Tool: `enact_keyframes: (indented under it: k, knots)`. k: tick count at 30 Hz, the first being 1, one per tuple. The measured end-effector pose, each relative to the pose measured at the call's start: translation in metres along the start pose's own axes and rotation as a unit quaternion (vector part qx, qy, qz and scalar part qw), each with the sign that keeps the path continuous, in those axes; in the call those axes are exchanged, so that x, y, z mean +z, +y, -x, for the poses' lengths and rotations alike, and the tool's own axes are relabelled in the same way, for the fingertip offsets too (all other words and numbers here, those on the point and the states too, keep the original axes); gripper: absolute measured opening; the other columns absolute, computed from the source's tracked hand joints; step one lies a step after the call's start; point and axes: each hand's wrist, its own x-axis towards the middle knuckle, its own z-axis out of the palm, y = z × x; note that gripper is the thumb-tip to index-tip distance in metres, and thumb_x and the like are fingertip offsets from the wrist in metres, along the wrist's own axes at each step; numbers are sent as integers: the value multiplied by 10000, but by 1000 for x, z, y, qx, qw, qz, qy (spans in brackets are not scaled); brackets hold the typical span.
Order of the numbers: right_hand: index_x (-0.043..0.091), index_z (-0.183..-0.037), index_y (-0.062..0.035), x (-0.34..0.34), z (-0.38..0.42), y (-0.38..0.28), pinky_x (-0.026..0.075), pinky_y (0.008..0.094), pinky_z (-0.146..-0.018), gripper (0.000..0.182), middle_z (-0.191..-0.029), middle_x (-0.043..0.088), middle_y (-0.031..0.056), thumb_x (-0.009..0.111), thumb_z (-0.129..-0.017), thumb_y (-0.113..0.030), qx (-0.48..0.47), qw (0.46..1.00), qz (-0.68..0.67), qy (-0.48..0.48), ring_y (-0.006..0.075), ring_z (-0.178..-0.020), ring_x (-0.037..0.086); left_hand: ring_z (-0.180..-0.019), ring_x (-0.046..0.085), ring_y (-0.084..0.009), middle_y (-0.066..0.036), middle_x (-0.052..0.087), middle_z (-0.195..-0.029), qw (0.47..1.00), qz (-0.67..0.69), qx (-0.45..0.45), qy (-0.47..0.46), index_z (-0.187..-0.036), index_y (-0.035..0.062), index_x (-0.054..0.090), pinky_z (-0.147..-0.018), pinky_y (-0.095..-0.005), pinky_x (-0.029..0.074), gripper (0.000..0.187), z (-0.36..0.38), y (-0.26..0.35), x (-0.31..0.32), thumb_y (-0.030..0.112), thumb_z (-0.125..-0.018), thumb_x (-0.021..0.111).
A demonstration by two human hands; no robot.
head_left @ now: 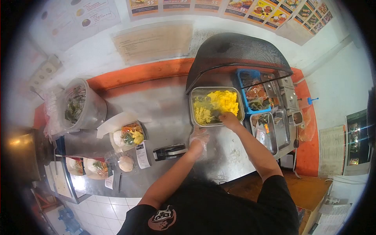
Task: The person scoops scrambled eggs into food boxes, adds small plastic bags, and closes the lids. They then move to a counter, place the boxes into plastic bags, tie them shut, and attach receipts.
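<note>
A metal tray (192, 107) holds yellow scrambled egg (225, 100), piled brighter on the right and paler on the left. Over its near rim, my right hand (228, 118) is closed on a grey utensil (216, 112) whose end is sunk in the egg; its exact kind is hard to make out. My left hand (199, 137), in a clear plastic glove, is at the tray's near left corner, fingers stretched toward the rim. Close to the left wrist lies a black tape dispenser (169, 152). An open food box (129, 135) with rice, vegetables and egg sits further left.
A black mesh food cover (239, 49) stands tilted behind the tray. To the right are a blue basket (243, 105) of packed food and metal trays (274, 147). At left are a plastic bucket (84, 121), a wrapped round item (125, 163) and more filled boxes (96, 168).
</note>
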Motion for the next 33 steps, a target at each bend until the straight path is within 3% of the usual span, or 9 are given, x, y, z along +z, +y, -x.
enact_keyframes:
  k: [8,13,14,16,23,26,28,32,33]
  knots:
    - [628,-957,-29,11,16,-50,491,482,-743,293,-849,656,211,530,-889,-297,-31,991,83,98,382,-844,631,-941,553,-175,-129,470,-1272,989,-104,4,106,-1496,130,87,-782,-270,468,820,-15,7,6,60,-851,587]
    - [629,-907,3,32,-12,-33,485,484,-754,328,-857,652,231,532,-883,-310,-10,987,36,156,378,-856,634,-809,544,-122,-113,506,-1259,938,344,-7,31,-1437,119,243,-668,-241,467,556,-26,33,20,37,-932,462]
    - [625,-898,7,41,-11,-35,484,487,-749,318,-858,650,234,537,-882,-298,-3,987,59,148,387,-853,629,-809,544,-122,-113,506,-1259,939,342,-4,28,-1437,119,243,-668,-241,467,556,-31,33,22,37,-932,462]
    - [621,-889,11,51,-7,-41,482,490,-743,307,-859,648,238,542,-882,-286,3,988,80,135,396,-849,625,-847,551,-131,-80,522,-1244,989,56,56,125,-1428,86,255,-677,-226,466,568,-39,19,16,-35,-908,451]
    - [619,-873,-10,34,-27,-45,470,462,-694,274,-807,633,229,569,-876,-279,-88,989,-42,115,397,-791,618,-1005,551,-149,-80,475,-1319,996,44,54,48,-1484,105,135,-782,-248,469,769,-56,-8,-14,-119,-841,493]
    - [623,-858,-29,46,-47,-29,466,452,-675,268,-786,633,207,577,-875,-293,-92,983,-57,151,384,-766,617,-1064,533,-154,-74,468,-1334,982,-116,92,118,-1482,112,143,-856,-291,448,681,-46,6,4,-45,-902,465]
    - [624,-850,-36,43,-51,-31,466,449,-667,268,-778,634,195,583,-874,-299,-114,979,-64,159,377,-758,617,-997,528,-164,-64,475,-1337,988,95,-41,119,-1464,124,208,-863,-315,428,515,-51,17,7,169,-994,413]
    - [618,-847,-53,40,-28,-34,466,441,-655,253,-782,637,175,592,-870,-304,-169,984,-20,48,358,-761,622,-843,516,-143,-58,522,-1270,973,192,-88,93,-1411,144,326,-762,-291,444,462,-52,12,-3,388,-1019,318]
    - [617,-848,-60,37,-24,-31,466,438,-653,245,-787,638,169,594,-868,-303,-185,982,-2,29,353,-765,624,-784,493,-132,-55,546,-1216,985,132,-12,106,-1374,153,377,-716,-279,438,453,-44,10,4,421,-1014,314]
